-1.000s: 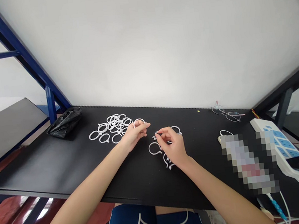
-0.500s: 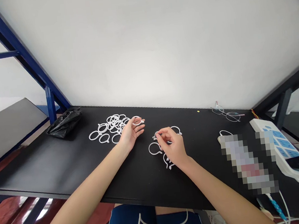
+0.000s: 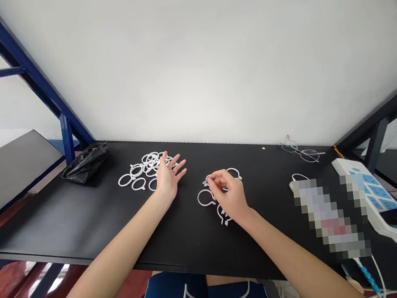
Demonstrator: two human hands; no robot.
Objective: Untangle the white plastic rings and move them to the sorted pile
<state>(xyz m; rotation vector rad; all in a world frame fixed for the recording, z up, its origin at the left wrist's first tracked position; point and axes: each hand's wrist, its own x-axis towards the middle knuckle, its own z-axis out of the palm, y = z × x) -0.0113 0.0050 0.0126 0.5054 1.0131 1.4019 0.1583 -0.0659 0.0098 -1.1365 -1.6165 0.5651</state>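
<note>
Left hand [image 3: 168, 179] has let go of its ring, now spread wide and empty over the pile of white plastic curtain rings [image 3: 140, 172] left of centre; right hand [image 3: 229, 195] pinches narrowly on one white plastic curtain ring [image 3: 207, 181] mid-frame on the black tabletop [image 3: 66, 221].

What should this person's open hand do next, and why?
Probably the left hand should pick one ring from the pile of white plastic rings. It is open and empty, with its fingers spread right beside the pile, while the right hand seems to pinch a ring among the few lying apart.
</note>
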